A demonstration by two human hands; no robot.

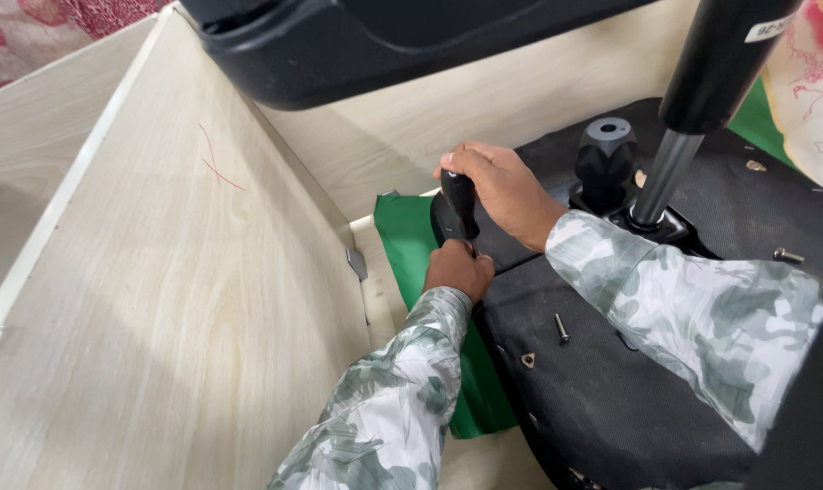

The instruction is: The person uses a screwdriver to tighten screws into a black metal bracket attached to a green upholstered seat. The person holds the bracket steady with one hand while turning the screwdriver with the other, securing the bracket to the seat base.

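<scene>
My right hand (502, 191) is closed around the black handle of a screwdriver (459, 201), held upright over the edge of an upturned black chair seat (629, 381). Just below it my left hand (459, 270) is closed at the screwdriver's shaft, at the seat's left edge; the tip is hidden by the fingers. Both arms wear grey-green camouflage sleeves. A loose screw (562, 328) lies on the seat underside near my left forearm.
The chair's gas-lift column (692, 109) and a black knob (605, 159) rise from the seat's mechanism. Another screw (788, 256) lies at the right. A green cloth (420, 272) lies under the seat. Light wooden panels (185, 299) stand at the left, a black plastic part (375, 45) above.
</scene>
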